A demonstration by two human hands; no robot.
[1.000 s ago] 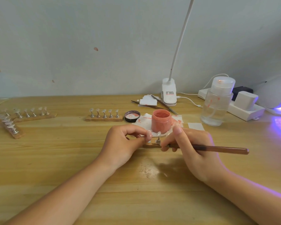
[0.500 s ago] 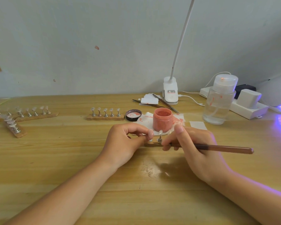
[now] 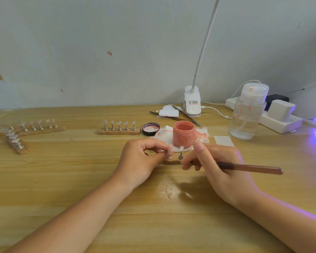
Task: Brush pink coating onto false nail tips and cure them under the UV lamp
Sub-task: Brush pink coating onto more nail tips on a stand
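Observation:
My left hand (image 3: 144, 161) pinches the left end of a small wooden nail-tip stand (image 3: 171, 162) lying on the table between both hands. One nail tip on a metal peg (image 3: 180, 152) rises from that stand. My right hand (image 3: 219, 167) grips a brown brush (image 3: 252, 168), its handle pointing right and its bristle end hidden behind my fingers near the peg. An open pink jar (image 3: 183, 134) stands just behind the stand on a stained white paper (image 3: 164, 133). The UV lamp (image 3: 312, 101) glows violet at the far right edge.
A wooden stand with several clear tips (image 3: 119, 127) and the jar's black lid (image 3: 150, 128) sit left of the jar. More stands (image 3: 26, 128) lie far left. A clear pump bottle (image 3: 248, 114), power strip (image 3: 281, 121), clip lamp base (image 3: 192, 102) and tweezers (image 3: 187, 115) crowd the back right.
Both hands have stayed on the stand and brush with barely any shift; the view has tilted slightly.

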